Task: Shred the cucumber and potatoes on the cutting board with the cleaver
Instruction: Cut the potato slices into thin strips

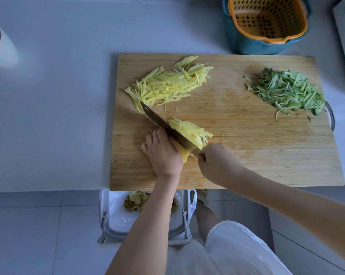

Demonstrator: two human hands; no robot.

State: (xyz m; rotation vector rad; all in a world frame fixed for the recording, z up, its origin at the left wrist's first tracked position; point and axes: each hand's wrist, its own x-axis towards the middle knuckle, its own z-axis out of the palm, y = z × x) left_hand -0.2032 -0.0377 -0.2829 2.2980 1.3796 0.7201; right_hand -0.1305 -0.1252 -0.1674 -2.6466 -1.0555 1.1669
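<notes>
cleaver [167,129] handle inside right hand [217,163], cup [1,48] cropped left

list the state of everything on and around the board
cucumber: shredded, piled at right
potato shreds: piled at far left
potato piece: partly cut, under cleaver
cleaver: blade down on potato piece
left hand: holds potato piece
right hand: grips cleaver
orange basket: empty
bin: holds peelings

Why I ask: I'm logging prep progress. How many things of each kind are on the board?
potato piles: 2
cucumber pile: 1
potato chunk: 1
cleaver: 1
Total: 5
</notes>
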